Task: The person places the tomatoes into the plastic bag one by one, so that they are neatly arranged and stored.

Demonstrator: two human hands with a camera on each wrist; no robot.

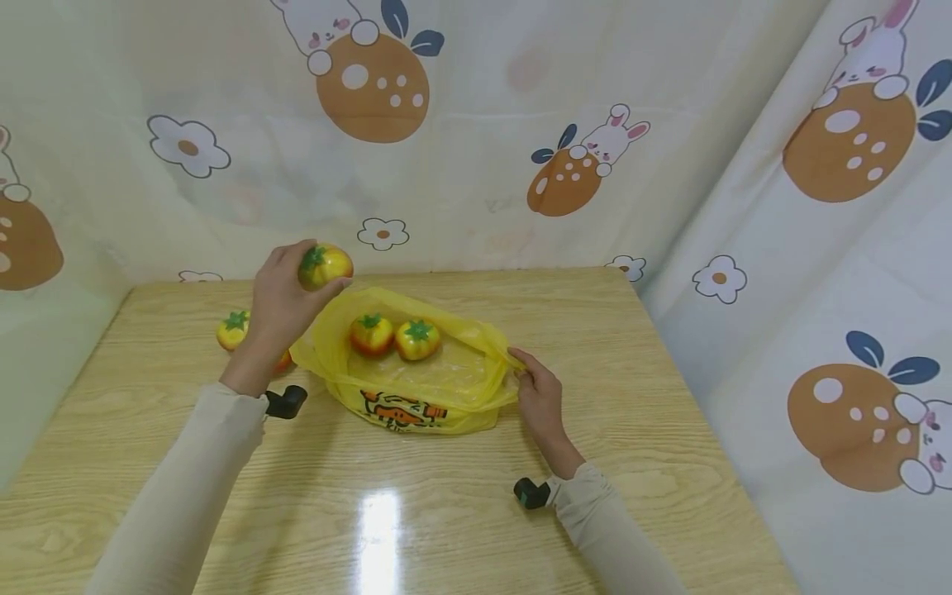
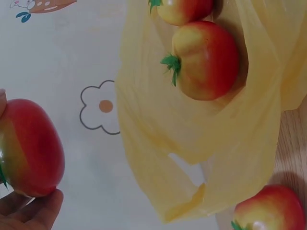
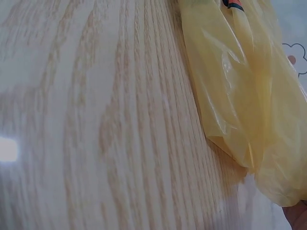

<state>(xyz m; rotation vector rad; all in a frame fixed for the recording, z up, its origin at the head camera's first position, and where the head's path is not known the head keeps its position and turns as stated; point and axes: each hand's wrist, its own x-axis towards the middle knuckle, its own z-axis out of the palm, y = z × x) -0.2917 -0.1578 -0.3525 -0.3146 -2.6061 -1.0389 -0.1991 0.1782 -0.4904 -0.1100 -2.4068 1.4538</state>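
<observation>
Patterned curtains (image 1: 476, 49) hang around a wood-grain table (image 1: 654, 413) on the feed I watch from a distance. I see the left hand (image 1: 281, 289) with thumb and fingers clamped on one tomato (image 1: 332, 266), raised off the table near the left end of a yellow bag (image 1: 476, 420). The right hand (image 1: 541, 395) pinches the bag's rim, fingers together on the thin plastic; the right wrist view catches only a sliver of them, so I cannot tell how firm that grip is.

Two tomatoes sit in the bag: one (image 1: 370, 337) to the right of and below the left fingers, the other (image 1: 419, 340) farther right, towards the right fingers. Outside it, to the left of and below the left fingers, one tomato (image 1: 232, 330) rests on the table; another (image 1: 283, 362) lies partly hidden behind the wrist.

To do this step well, I would have the right fingers draw the rim outward gently, so the mouth gapes without tearing, and the left fingers carry the tomato well over the opening and lower it before parting; its smooth skin looks likely to slip from a loose pinch.

I count five tomatoes (one held, two bagged, two loose), one bag, two hands and two wrist cameras (image 1: 286, 402) (image 1: 531, 494).
</observation>
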